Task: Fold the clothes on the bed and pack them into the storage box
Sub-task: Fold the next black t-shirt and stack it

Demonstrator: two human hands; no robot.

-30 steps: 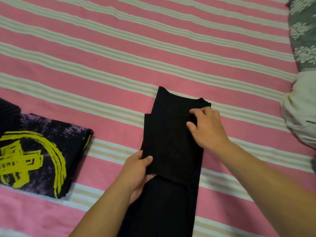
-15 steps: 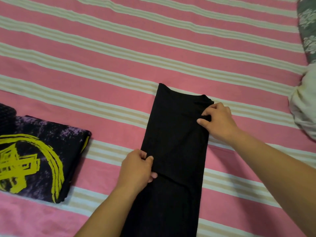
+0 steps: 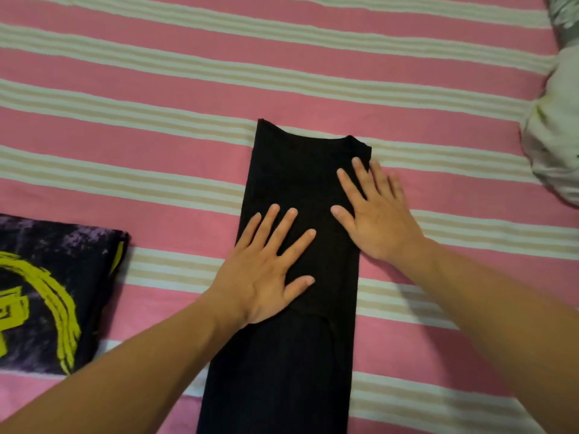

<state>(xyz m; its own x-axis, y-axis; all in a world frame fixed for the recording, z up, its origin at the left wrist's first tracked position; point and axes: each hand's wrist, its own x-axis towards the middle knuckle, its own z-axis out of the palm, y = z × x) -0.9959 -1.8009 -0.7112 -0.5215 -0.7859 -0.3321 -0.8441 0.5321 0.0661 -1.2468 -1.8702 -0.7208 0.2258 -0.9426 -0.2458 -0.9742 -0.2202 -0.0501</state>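
While both palms lie flat on it, a black garment (image 3: 297, 277), folded into a long narrow strip, stretches from the near edge of the head view up to the middle of the bed (image 3: 156, 73), its far end showing a dipped neckline edge. The left hand (image 3: 266, 270) rests on the strip's left half, fingers straight and spread, the thumb pointing right across the cloth; it grasps nothing. The right hand (image 3: 376, 214) lies a little farther away on the strip's right edge, fingers likewise straight and fanned out, with the outer fingers reaching past the cloth onto the sheet; it too grasps nothing. Just nearer than the left hand, a folded edge crosses the strip, marking where an upper layer ends.

The bed is covered with a pink sheet crossed by bands of white and beige stripes. On the left, well apart from the black strip, lies a folded dark T-shirt (image 3: 47, 292) with purple mottling and a yellow printed design, cut off by the left edge. At the far right, a pale bundle of cloth (image 3: 554, 136) sits at the frame's edge, and above it, in the far right corner, is a scrap of grey patterned fabric (image 3: 564, 14).
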